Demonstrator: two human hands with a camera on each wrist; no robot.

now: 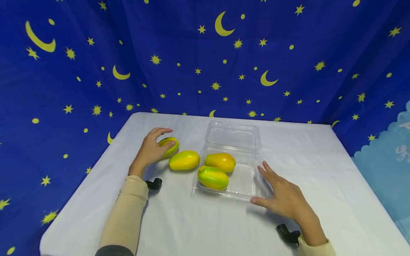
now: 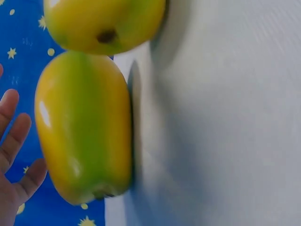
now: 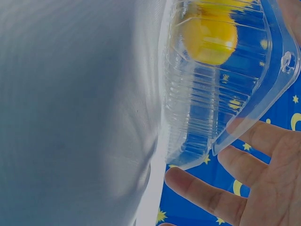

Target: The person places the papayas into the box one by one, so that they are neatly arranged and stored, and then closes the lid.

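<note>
My left hand [image 1: 151, 151] is spread around the leftmost yellow-green papaya [image 1: 168, 146], its thumb crossing the fruit in the head view. In the left wrist view its fingers [image 2: 16, 139] stand parted beside that papaya [image 2: 84, 129]. A second papaya [image 1: 184, 160] lies just right of it on the table. Two more, a rear papaya [image 1: 221, 162] and a front papaya [image 1: 213, 178], sit in the left part of a clear plastic clamshell box [image 1: 245, 179] with its lid open. My right hand [image 1: 285, 195] has its fingers spread at the box's right edge, fingertips overlapping the rim [image 3: 235, 136].
A white cloth covers the table [image 1: 192, 227]. The box's lid [image 1: 232, 137] lies back toward the far edge. A blue curtain [image 1: 179, 42] with yellow moons and stars hangs behind. Black camera mounts [image 1: 155, 184] show at both wrists.
</note>
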